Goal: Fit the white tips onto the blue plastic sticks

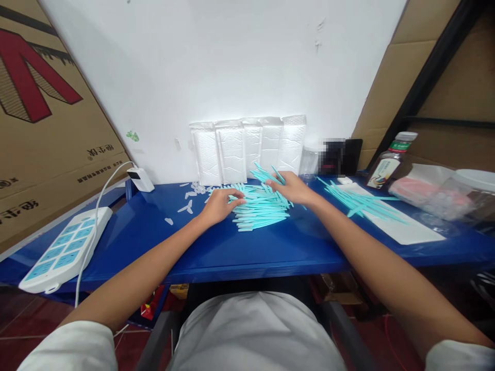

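A pile of thin turquoise plastic sticks [260, 208] lies in the middle of the blue table [216, 247]. My left hand [219, 204] rests on the pile's left side, fingers curled over a few sticks. My right hand [293, 187] lies on the pile's right top, fingers pinched round several turquoise sticks that poke up behind it. A second heap of the same sticks [361, 202] lies to the right on a white sheet [410, 231]. Small white plastic bits [188, 207] are scattered left of the pile.
White padded envelopes [247, 147] lean on the wall behind the pile. A white power strip [65, 248] and a charger [139, 179] sit at the left. A bottle [390, 162], a clear jar [310, 159] and plastic bags [436, 196] stand at the right. Cardboard boxes flank both sides.
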